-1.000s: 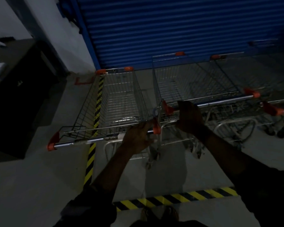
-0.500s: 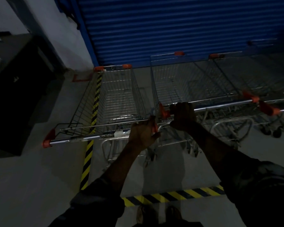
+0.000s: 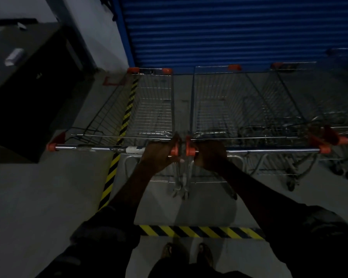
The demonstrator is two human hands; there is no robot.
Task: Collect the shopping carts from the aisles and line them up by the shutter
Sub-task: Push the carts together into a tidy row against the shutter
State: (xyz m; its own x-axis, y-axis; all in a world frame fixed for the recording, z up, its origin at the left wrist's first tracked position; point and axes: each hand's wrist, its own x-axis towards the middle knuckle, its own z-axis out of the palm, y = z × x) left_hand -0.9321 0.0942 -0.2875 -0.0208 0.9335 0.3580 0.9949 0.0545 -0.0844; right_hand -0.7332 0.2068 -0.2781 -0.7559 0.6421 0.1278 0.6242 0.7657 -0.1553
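Observation:
Two wire shopping carts with orange corner caps stand side by side, noses toward the blue shutter [image 3: 239, 31]. My left hand [image 3: 159, 155] grips the right end of the left cart's [image 3: 149, 105] chrome handle bar. My right hand [image 3: 210, 155] grips the left end of the right cart's [image 3: 219, 105] handle bar. The two handle bars lie almost in one line, their orange end caps nearly touching between my hands. A third cart [image 3: 309, 109] stands to the right of these, partly in shadow.
A dark cabinet [image 3: 28, 93] stands at the left by the white wall. Yellow-black hazard tape [image 3: 199, 231] runs across the floor before my feet, and another strip [image 3: 121, 137] runs under the left cart. The room is dim.
The left cart has swung round and moved forward, so its handle now lines up level with the right cart's. My hands have come closer together.

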